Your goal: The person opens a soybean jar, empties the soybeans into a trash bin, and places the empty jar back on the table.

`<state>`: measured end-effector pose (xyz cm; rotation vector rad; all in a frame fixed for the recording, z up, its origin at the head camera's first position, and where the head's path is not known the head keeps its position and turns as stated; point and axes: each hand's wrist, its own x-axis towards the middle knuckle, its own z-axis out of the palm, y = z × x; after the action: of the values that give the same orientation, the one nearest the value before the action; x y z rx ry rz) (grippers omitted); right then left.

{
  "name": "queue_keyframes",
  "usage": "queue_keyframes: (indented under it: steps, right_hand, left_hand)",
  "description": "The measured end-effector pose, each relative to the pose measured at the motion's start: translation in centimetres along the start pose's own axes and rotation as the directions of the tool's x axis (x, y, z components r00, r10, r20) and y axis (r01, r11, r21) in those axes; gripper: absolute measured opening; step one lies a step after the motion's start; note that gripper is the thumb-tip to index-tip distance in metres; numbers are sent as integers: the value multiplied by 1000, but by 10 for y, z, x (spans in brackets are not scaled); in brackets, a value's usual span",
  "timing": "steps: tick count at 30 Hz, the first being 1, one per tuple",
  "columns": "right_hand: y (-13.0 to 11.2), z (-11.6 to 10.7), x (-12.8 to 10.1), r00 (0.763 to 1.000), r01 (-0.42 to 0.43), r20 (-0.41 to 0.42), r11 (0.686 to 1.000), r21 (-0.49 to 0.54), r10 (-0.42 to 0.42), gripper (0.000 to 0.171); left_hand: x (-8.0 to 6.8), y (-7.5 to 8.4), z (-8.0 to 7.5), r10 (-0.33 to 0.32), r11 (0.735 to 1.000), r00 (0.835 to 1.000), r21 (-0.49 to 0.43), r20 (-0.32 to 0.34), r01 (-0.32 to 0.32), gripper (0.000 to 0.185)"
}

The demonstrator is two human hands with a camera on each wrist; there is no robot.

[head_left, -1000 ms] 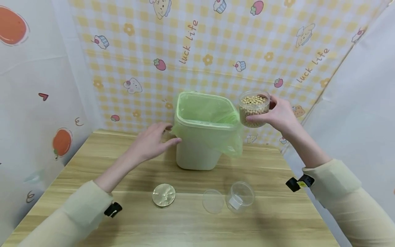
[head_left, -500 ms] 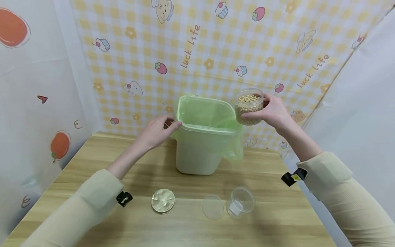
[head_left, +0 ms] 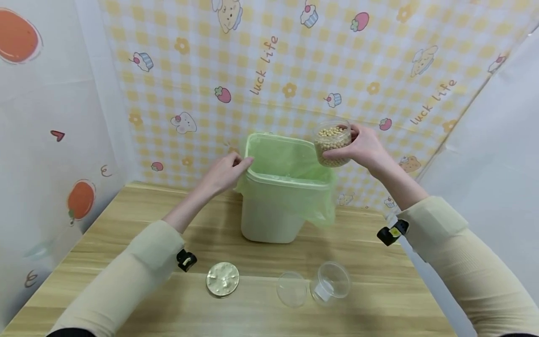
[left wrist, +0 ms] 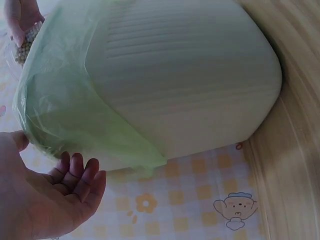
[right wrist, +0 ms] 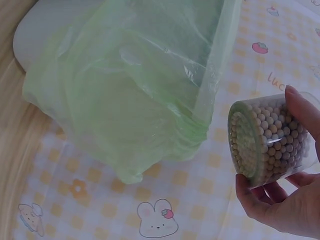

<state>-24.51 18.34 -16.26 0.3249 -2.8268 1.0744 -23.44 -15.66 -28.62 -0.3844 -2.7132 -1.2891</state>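
Observation:
A white bin (head_left: 269, 220) lined with a green bag (head_left: 286, 157) stands at the back of the wooden table (head_left: 126, 220). My left hand (head_left: 242, 164) touches the bag at the bin's left rim; in the left wrist view the left hand (left wrist: 47, 160) has loosely curled fingers and holds nothing beside the bag (left wrist: 60, 100). My right hand (head_left: 358, 145) grips a clear lidless jar of pale beans (head_left: 332, 142), slightly tilted above the bin's right rim. In the right wrist view the jar (right wrist: 267, 142) hangs beside the bag (right wrist: 135, 100).
On the table's near part lie a round foil seal (head_left: 222, 279), a clear lid (head_left: 291, 289) and an empty clear jar (head_left: 330, 282) on its side. Patterned cloth walls close the back and both sides.
My right hand has carried the bean jar left, toward the bin's opening. My left hand has risen from the bin's side to its rim.

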Motion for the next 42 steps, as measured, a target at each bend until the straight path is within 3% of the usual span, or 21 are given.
queue_keyframes:
  steps: [10,20,27,31,42]
  right_hand:
    - [-13,10,23,999,26,35,998,-51,-25,86]
    - [-23,11,39,996,52,76,990,-132,-42,82]
    - [-28,18,45,994,85,83,962,-259,-66,82]
    - [-31,21,48,991,114,99,944,-311,-87,81]
    - [-34,23,56,981,185,122,906,-380,-149,81]
  left_hand:
    - [8,2,3,-67,997,998,-43,22,68,42]
    - [9,3,7,-93,985,995,-141,48,98,38]
    - [7,2,10,-108,965,993,-236,49,116,32]
    - [7,0,12,-110,964,993,-240,45,118,31]
    - [5,3,13,-115,949,993,-290,38,121,27]
